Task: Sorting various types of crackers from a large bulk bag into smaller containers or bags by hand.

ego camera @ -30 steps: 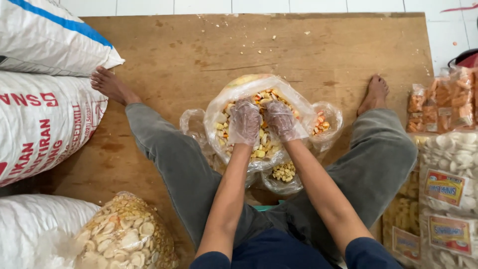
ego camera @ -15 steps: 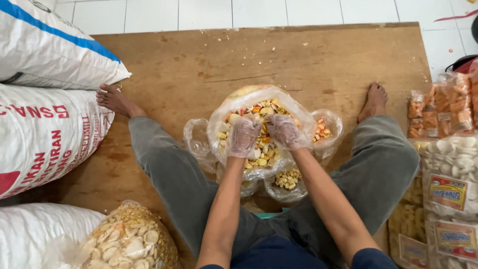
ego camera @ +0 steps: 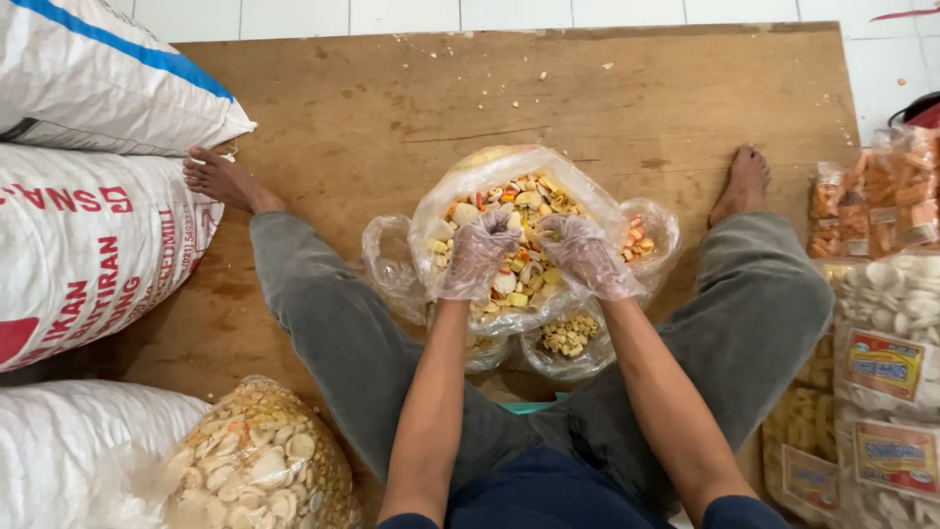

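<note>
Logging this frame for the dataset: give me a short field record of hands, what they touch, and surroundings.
left hand: clear glove on, in the mixed snacks
right hand: clear glove on, in the same mix
big bag: clear plastic, open, between the legs
small bags: clear, clustered around the big one
surface: wooden board on tiled floor
left side: white sacks, cracker bag
right side: packaged snacks

Thin, crinkled clear plastic gloves cover both hands [ego camera: 477, 257]. The bag [ego camera: 587, 196] is glossy transparent plastic. The board [ego camera: 392, 108] is matt, scuffed wood. The sacks [ego camera: 88, 245] are woven white plastic. The trousers [ego camera: 323, 313] are matt grey cloth.
</note>
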